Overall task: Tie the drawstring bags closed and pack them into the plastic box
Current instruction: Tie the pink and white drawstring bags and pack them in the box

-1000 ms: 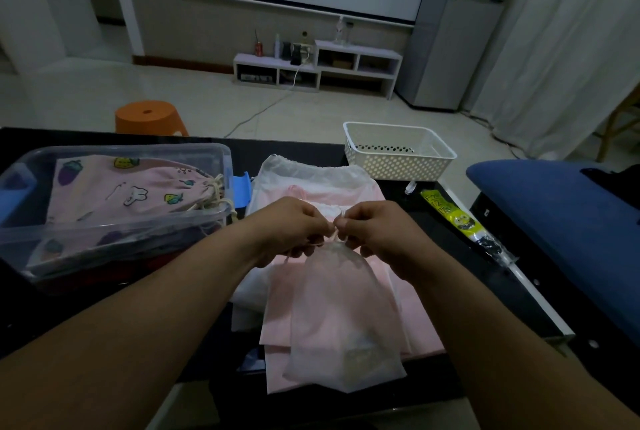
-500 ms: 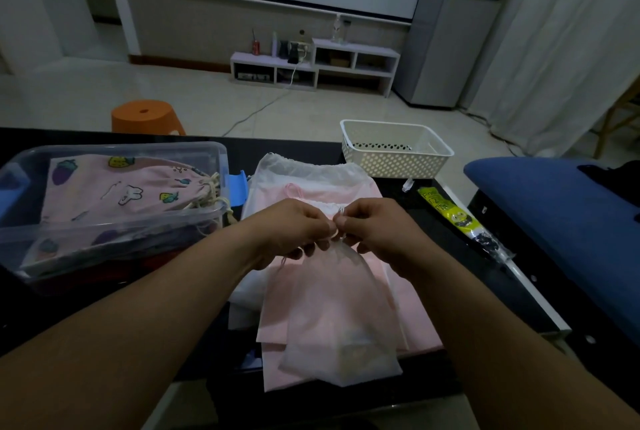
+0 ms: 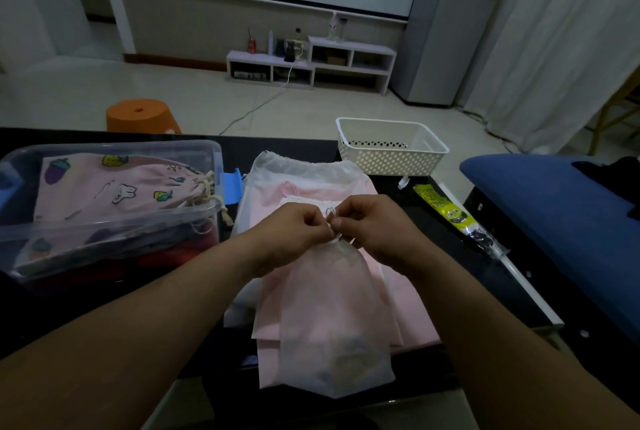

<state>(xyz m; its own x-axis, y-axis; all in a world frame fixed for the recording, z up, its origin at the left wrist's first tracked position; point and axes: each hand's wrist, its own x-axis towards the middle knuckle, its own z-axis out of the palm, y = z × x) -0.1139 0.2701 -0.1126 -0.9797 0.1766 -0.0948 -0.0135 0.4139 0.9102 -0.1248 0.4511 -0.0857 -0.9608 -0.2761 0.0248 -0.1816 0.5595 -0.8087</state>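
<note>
over black table (image 3: 301,149), left hand (image 3: 291,232) and right hand (image 3: 374,225) meet, curled; both pinch drawstring (image 3: 331,212) of sheer bag (image 3: 332,318)

Both hands, left hand (image 3: 294,232) and right hand (image 3: 374,227), pinch the drawstring (image 3: 331,218) of a translucent bag (image 3: 332,318).

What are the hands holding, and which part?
The left hand and right hand both pinch the white drawstring at the gathered neck of the sheer bag.
</note>
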